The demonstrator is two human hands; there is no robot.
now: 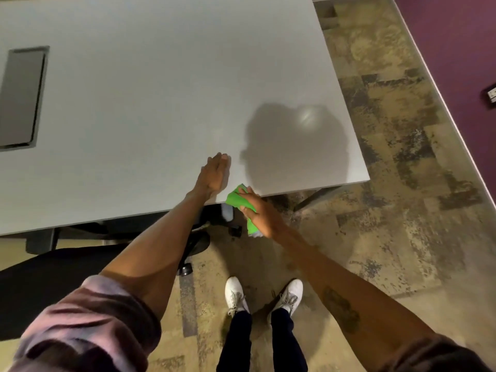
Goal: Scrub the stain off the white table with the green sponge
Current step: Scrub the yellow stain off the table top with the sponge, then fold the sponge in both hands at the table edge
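The white table (161,89) fills the upper left of the head view. My left hand (213,173) lies flat on it near the front edge, fingers straight and together, holding nothing. My right hand (261,214) grips the green sponge (237,200) at the table's front edge, where the sponge's far end overlaps the rim. No stain shows on the tabletop; a dark shadow lies to the right of my hands.
A dark rectangular cable hatch (22,96) is set into the table at the far left. A black office chair (48,277) stands under the front edge on the left. My white shoes (264,294) stand on mottled carpet; a purple wall (461,49) runs along the right.
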